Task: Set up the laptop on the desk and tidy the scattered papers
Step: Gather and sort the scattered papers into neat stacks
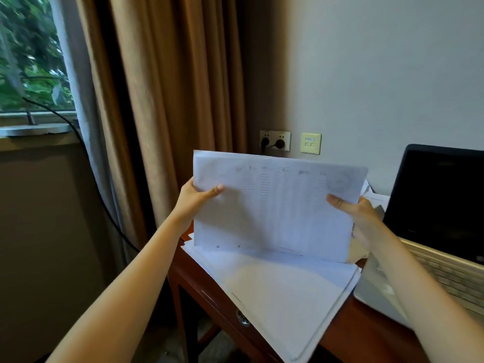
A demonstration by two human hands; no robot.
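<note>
Sheaf (275, 205) held upright above the surface (199, 279), printed face toward the viewer. Its long axis runs from 9 to 3 o'clock and dips slightly at the 3 o'clock end. The left grip (195, 199) is clamped on the 9 o'clock short edge, thumb across the front; the right grip (362, 216) is clamped likewise on the 3 o'clock edge. The sheaf therefore lies between the two grips, neither being nearer.

At 6 o'clock of the sheaf a flat stack (282, 292) rests on the surface, one corner overhanging the near edge. The sheaf's lower edge is at or just above this stack; contact cannot be told. Probable step: squaring the sheaf before laying it on the stack. That move turns on lowering toward 6 o'clock while keeping the long axis parallel to the stack.

At 3 o'clock stands the open laptop (440, 205), screen dark, just beside the right grip. Loose sheets (377, 199) show at 2 o'clock, between sheaf and laptop, so tidying appears unfinished. Wall sockets (275, 140) lie at 12 o'clock and a curtain (170, 100) at 10 o'clock.
</note>
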